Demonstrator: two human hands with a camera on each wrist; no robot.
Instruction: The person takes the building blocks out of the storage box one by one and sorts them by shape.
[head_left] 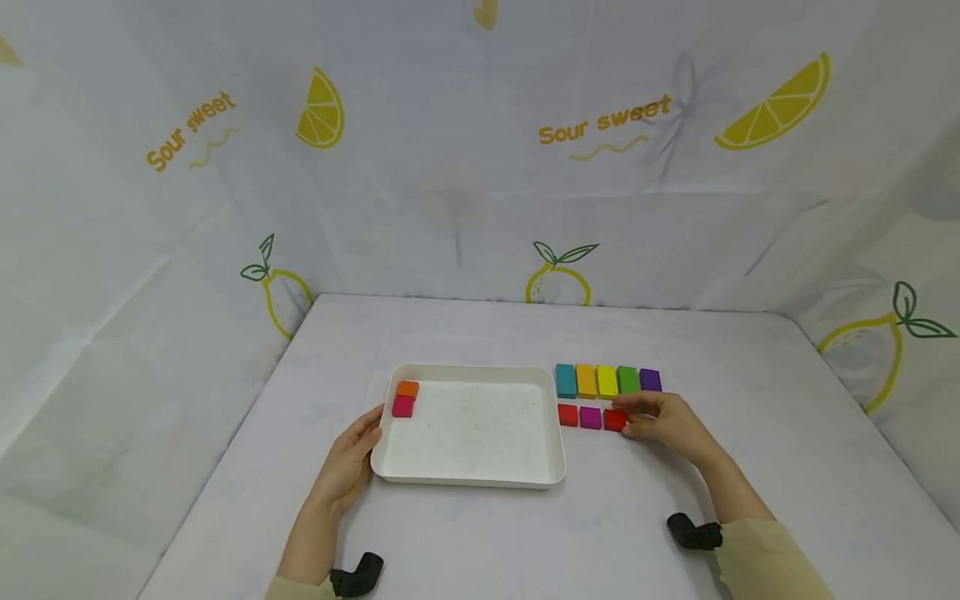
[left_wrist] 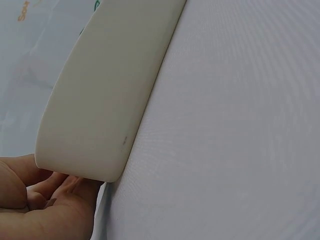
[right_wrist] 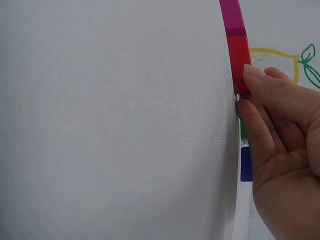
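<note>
My left hand (head_left: pixel 352 458) holds the left side of a shallow white tray (head_left: pixel 468 481), its thumb up by the rim. In the left wrist view the fingers (left_wrist: pixel 65 212) curl against the end of the tray's wall. Inside the tray, an orange block (head_left: pixel 407 389) and a crimson block (head_left: pixel 402 407) lie together at the left. My right hand (head_left: pixel 663 423) pinches a red block (head_left: pixel 613 420) at the right end of the front row. The right wrist view shows the thumb (right_wrist: pixel 254 72) on that block's edge, with other fingers behind it.
Right of the tray, the front row also has another red block (head_left: pixel 567 415) and a magenta block (head_left: pixel 590 417). Behind it stand teal (head_left: pixel 566 381), orange-yellow (head_left: pixel 586 381), yellow (head_left: pixel 607 381), green (head_left: pixel 628 380) and purple blocks (head_left: pixel 650 380). A lemon-print curtain (head_left: pixel 450 167) surrounds the white table (head_left: pixel 480 333).
</note>
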